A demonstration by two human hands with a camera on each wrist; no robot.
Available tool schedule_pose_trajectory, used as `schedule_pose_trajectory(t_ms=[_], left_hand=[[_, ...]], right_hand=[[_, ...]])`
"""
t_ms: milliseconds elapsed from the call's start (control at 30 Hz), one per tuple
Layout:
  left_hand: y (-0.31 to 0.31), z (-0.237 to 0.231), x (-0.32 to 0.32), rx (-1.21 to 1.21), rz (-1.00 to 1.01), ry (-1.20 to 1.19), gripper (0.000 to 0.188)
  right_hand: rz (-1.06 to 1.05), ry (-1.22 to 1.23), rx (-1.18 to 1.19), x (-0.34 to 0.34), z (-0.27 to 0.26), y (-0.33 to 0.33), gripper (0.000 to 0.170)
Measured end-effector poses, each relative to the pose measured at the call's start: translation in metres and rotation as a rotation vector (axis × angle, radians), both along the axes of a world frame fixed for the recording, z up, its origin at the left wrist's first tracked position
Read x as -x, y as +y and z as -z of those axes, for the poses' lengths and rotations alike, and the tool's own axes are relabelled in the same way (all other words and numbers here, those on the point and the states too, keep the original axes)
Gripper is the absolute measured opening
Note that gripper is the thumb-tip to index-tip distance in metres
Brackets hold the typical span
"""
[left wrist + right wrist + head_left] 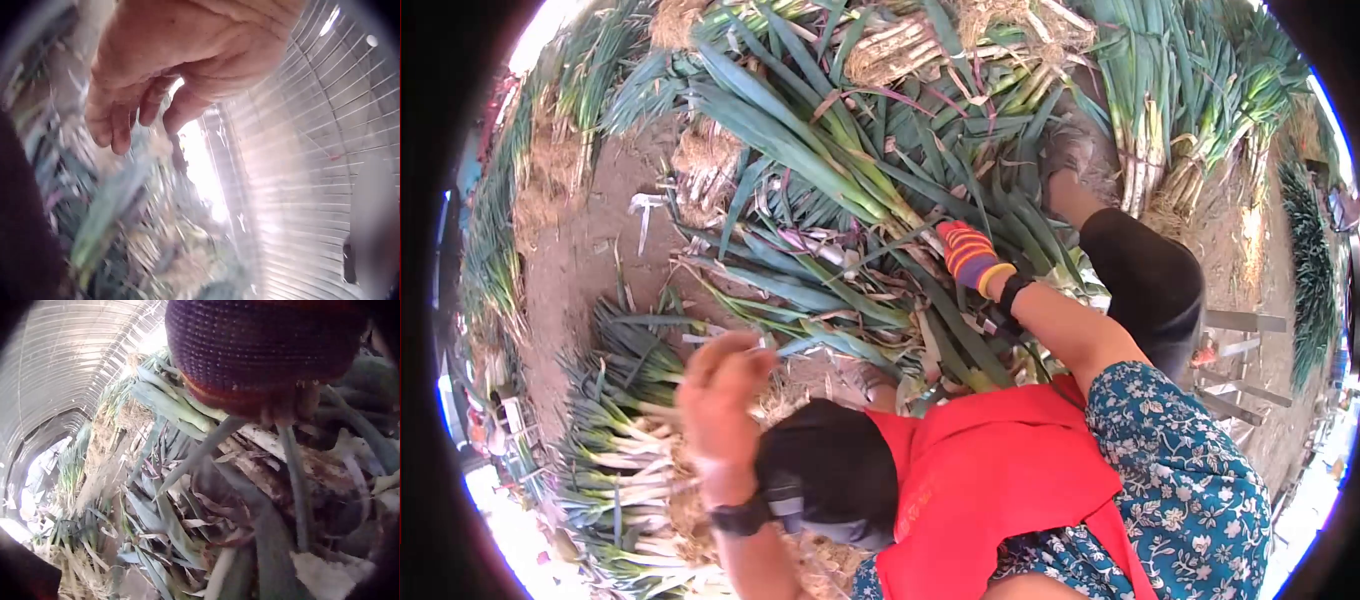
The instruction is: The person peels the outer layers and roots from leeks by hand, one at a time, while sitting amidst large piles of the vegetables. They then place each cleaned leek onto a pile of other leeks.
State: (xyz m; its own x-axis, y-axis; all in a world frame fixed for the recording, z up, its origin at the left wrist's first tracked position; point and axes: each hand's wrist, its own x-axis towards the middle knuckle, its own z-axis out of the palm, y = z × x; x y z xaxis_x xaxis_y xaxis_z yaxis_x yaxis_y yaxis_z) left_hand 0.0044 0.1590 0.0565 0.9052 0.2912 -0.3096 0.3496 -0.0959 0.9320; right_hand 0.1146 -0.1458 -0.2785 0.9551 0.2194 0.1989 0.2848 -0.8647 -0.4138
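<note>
My right hand wears a striped knitted glove and grips long green onions, their broad leaves slanting to the upper left in the head view. In the right wrist view the gloved hand covers part of the stalks, with bare fingertips curled down at them. My left hand is bare and raised over the lower left, blurred in the head view. Its fingers hang loosely bent in the left wrist view, with nothing between them. Loose green onions and peeled leaves lie in a heap beneath the right hand.
Trimmed green onions with white stems are stacked at the lower left. Rooted bundles line the far side. A white strap-like piece lies on the soil. A low stool-like frame stands to the right.
</note>
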Motion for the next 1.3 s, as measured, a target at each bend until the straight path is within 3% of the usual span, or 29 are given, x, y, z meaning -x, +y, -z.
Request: schedule_pose_trajectory(t_ms=[100, 133, 167, 267, 333, 367, 400, 467, 533, 600, 733, 800, 867, 933, 967, 1100, 1133, 1167, 1233, 1300], left_hand=[[-0.056, 0.027, -0.045, 0.370, 0.086, -0.049, 0.017], [-0.065, 0.037, -0.055, 0.362, 0.137, -0.030, 0.019], [-0.072, 0.044, -0.062, 0.347, 0.106, 0.031, 0.018], [-0.089, 0.048, -0.071, 0.317, 0.133, 0.090, 0.017], [-0.100, 0.045, -0.077, 0.323, 0.149, 0.082, 0.017], [-0.103, 0.048, -0.078, 0.366, 0.141, 0.082, 0.018], [-0.106, 0.050, -0.079, 0.413, 0.134, 0.083, 0.018], [-0.111, 0.052, -0.081, 0.406, 0.140, 0.059, 0.019], [-0.114, 0.057, -0.081, 0.382, 0.091, 0.052, 0.018], [-0.117, 0.065, -0.080, 0.366, 0.111, 0.034, 0.017], [-0.127, 0.079, -0.083, 0.364, 0.085, -0.043, 0.020], [-0.134, 0.072, -0.085, 0.312, -0.141, -0.030, 0.022], [-0.133, 0.064, -0.085, 0.414, -0.086, -0.060, 0.027], [-0.138, 0.049, -0.082, 0.562, -0.086, -0.106, 0.030], [-0.135, 0.042, -0.079, 0.798, -0.003, -0.187, 0.031], [-0.130, 0.018, -0.063, 0.793, -0.021, -0.303, 0.034], [-0.127, 0.016, -0.061, 0.800, -0.017, -0.301, 0.034], [-0.124, 0.015, -0.059, 0.779, -0.005, -0.304, 0.035], [-0.112, 0.015, -0.050, 0.733, 0.038, -0.236, 0.037], [-0.115, 0.006, -0.041, 0.694, -0.012, -0.300, 0.034]], right_hand=[[0.183, 0.156, -0.020, -0.026, -0.004, 0.009, 0.036], [0.271, 0.254, -0.012, -0.036, 0.000, 0.012, 0.040], [0.259, 0.487, 0.051, -0.039, -0.014, 0.017, 0.047], [0.110, 0.570, 0.319, -0.025, 0.002, 0.030, 0.052], [0.108, 0.697, 0.307, -0.031, 0.010, 0.027, 0.054], [0.077, 0.681, 0.297, -0.032, 0.012, 0.022, 0.065], [0.088, 0.670, 0.292, -0.034, -0.007, 0.016, 0.065], [0.059, 0.768, 0.081, -0.034, -0.043, 0.004, 0.062], [0.126, 0.619, -0.030, -0.018, -0.044, -0.013, 0.062], [0.125, 0.330, -0.407, -0.006, -0.056, -0.032, 0.061], [-0.030, 0.813, -1.106, 0.036, -0.179, -0.035, 0.036], [-0.116, 0.976, -1.248, 0.062, -0.218, -0.042, 0.029], [-0.318, 0.726, -1.150, 0.081, -0.214, -0.052, 0.026], [-0.313, 0.967, -1.208, 0.099, -0.258, -0.056, 0.025], [-0.278, 1.082, -1.196, 0.103, -0.269, -0.058, 0.031], [-0.421, 0.990, -0.997, 0.095, -0.244, -0.050, 0.045], [-0.444, 0.799, -1.081, 0.092, -0.249, -0.039, 0.052], [-0.528, 0.420, -0.826, 0.072, -0.237, -0.029, 0.059], [-0.466, 0.212, -0.876, 0.058, -0.270, -0.003, 0.058], [-0.456, 0.034, -0.647, 0.059, -0.325, 0.016, 0.054]])
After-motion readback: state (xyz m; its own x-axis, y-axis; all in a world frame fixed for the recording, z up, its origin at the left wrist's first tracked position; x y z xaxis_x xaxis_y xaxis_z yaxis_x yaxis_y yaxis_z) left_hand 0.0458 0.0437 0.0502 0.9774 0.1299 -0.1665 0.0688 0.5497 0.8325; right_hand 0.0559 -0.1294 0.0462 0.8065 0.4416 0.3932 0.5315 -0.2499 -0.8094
